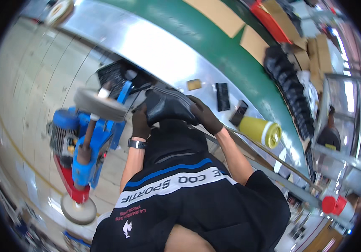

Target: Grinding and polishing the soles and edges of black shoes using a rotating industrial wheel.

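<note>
A black leather shoe (168,105) with pale stitching lines is held in front of my body, at the near edge of the metal bench. My left hand (140,122), in a dark brown glove, grips its left side. The matching gloved right hand (205,115) closes around the right end. Some fingers of both hands are hidden by the shoe. On the bench just beyond lie a small tan block (194,84) and a flat black block (222,96). To the right of my right hand are a small black box (239,112) and a yellow-green tumbler (259,131) lying on its side.
At my left stands a blue and red buffing machine (83,157) with a large grey wheel (98,104) and a pale lower wheel (79,208). Past the metal bench (134,40) runs a green belt (180,27). Several black shoes (287,84) line its far side. A red-capped bottle (335,205) stands right.
</note>
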A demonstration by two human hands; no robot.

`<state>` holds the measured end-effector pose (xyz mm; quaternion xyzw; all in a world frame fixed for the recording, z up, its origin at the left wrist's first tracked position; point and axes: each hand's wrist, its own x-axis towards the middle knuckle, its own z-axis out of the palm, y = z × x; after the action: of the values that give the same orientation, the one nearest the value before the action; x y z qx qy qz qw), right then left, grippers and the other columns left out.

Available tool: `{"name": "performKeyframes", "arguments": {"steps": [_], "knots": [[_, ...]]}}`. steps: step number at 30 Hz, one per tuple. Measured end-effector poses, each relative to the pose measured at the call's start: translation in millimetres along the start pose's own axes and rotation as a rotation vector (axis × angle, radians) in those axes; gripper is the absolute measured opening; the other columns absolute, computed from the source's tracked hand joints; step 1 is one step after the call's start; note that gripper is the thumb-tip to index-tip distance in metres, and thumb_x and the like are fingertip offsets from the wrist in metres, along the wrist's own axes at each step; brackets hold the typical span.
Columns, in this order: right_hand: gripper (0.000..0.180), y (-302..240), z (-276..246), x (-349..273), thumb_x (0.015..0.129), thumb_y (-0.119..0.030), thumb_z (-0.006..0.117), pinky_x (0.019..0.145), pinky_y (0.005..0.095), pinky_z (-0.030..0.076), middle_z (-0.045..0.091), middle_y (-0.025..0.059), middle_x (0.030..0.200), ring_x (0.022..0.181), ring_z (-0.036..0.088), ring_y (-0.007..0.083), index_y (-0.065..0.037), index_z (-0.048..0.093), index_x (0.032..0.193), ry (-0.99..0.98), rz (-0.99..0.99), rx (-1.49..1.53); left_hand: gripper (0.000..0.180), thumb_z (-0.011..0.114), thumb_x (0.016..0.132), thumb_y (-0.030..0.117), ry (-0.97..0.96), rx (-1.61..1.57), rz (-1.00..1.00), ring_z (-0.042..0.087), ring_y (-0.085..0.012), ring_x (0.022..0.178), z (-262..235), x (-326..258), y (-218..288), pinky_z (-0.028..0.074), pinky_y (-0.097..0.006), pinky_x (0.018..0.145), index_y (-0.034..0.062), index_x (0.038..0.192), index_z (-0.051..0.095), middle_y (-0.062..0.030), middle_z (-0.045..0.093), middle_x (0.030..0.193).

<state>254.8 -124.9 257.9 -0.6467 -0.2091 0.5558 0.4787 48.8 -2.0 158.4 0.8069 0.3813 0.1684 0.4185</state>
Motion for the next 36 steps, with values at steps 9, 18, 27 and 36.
{"name": "performKeyframes", "arguments": {"steps": [9, 18, 27, 36], "knots": [[0.044, -12, -97, 35, 0.079, -0.019, 0.059, 0.062, 0.0400, 0.056, 0.057, 0.0169, 0.102, 0.078, 0.063, 0.0311, 0.002, 0.046, 0.115, 0.598, -0.200, 0.792, 0.024, 0.041, 0.090, 0.007, 0.108, -0.142, 0.374, 0.061, -0.0228, 0.091, -41, 173, 192, 0.047, -0.029, 0.079, -0.0020, 0.107, 0.055, -0.0134, 0.061, 0.099], [0.021, -18, -361, 166, 0.077, -0.028, 0.060, 0.048, 0.0295, 0.043, 0.059, 0.0065, 0.073, 0.063, 0.057, 0.0216, -0.009, 0.054, 0.085, 0.581, -0.509, 1.109, 0.021, 0.050, 0.085, 0.012, -0.085, 0.242, 0.138, 0.056, -0.0346, 0.090, -31, 234, 40, 0.045, -0.039, 0.080, -0.0017, 0.098, 0.058, -0.0201, 0.058, 0.098], [0.027, 32, -402, 215, 0.076, -0.029, 0.059, 0.069, 0.0350, 0.049, 0.062, 0.0091, 0.085, 0.079, 0.060, 0.0250, -0.010, 0.060, 0.095, 1.519, -0.096, -0.263, 0.060, 0.057, 0.078, 0.043, -0.199, 0.790, -0.288, 0.025, -0.0501, 0.122, -57, 210, -36, 0.028, -0.060, 0.094, 0.0068, 0.124, 0.046, -0.0272, 0.034, 0.132], [0.040, -141, -197, 480, 0.079, -0.012, 0.057, 0.048, 0.0264, 0.044, 0.058, 0.0052, 0.090, 0.061, 0.057, 0.0151, -0.008, 0.048, 0.117, 0.647, -0.266, 0.270, 0.081, 0.050, 0.075, 0.061, -0.401, 0.751, -0.026, -0.004, -0.0529, 0.127, -26, 233, -55, -0.007, -0.067, 0.096, 0.0095, 0.135, 0.033, -0.0245, 0.024, 0.139]]}}
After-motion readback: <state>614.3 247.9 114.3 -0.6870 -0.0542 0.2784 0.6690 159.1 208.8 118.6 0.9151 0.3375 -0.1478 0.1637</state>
